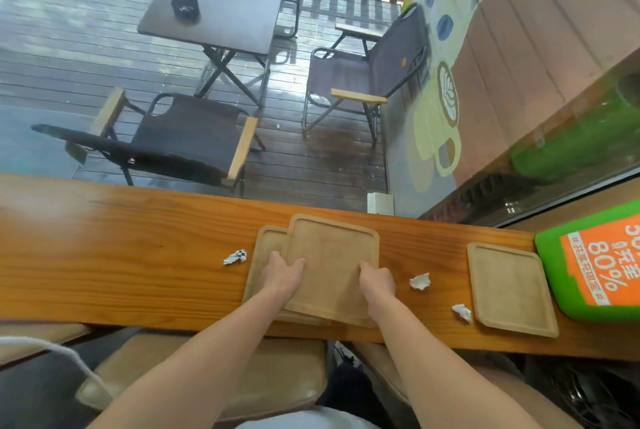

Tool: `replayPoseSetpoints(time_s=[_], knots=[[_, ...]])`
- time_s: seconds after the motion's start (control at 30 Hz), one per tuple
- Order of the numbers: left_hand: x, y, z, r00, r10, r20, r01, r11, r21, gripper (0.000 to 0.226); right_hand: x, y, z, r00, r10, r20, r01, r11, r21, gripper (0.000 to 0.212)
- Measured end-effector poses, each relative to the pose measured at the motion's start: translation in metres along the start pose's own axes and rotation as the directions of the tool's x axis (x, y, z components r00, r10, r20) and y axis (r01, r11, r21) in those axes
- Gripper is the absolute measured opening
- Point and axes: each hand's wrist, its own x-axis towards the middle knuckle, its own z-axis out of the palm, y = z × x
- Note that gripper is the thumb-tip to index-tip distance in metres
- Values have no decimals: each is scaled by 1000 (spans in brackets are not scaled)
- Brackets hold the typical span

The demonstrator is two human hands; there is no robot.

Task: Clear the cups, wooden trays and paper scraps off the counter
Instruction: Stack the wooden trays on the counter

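Left hand (284,276) and right hand (377,281) grip opposite edges of upper pale square wooden tray (332,262), askew atop lower matching tray (266,245) | likely stacking for one carry | crumpled white paper scrap (235,257) beside, on orange-brown tabletop (138,255)

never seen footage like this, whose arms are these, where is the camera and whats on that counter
No machine here: a person wears one camera on the head, looking down at their own bare arms. The left hand and right hand hold the upper square wooden tray by its side edges; it lies askew on a lower wooden tray. Both rest on a long orange-brown wooden counter. A third wooden tray lies further right, beside a green and orange sign. Crumpled white paper: a left scrap, a middle scrap, a near scrap. No cups show.
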Motion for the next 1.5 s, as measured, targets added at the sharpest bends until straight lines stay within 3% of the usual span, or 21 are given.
replayPoseSetpoints(time_s=[0.23, 0.9, 1.23, 1.37, 1.5], knots=[[11, -16, -45, 1000, -20, -16, 21, 998, 56, 65, -17, -11, 38, 1000, -20, 12, 20, 999, -36, 60], [30, -37, -59, 993, -105, 45, 91, 965, 247, 63, -28, 7, 62, 984, -41, 172, 64, 989, -134, 44], [28, -53, -64, 999, -35, 38, 15, 903, 430, 57, -32, 25, 64, 974, 27, 224, 8, 988, -151, 55], [32, -57, -67, 998, 10, 59, -32, 923, 384, 48, -33, 27, 60, 961, 67, 267, -35, 992, -125, 56], [32, -59, -68, 994, 26, 103, -61, 933, 355, 41, -35, 28, 58, 962, 84, 260, -59, 993, -100, 72]])
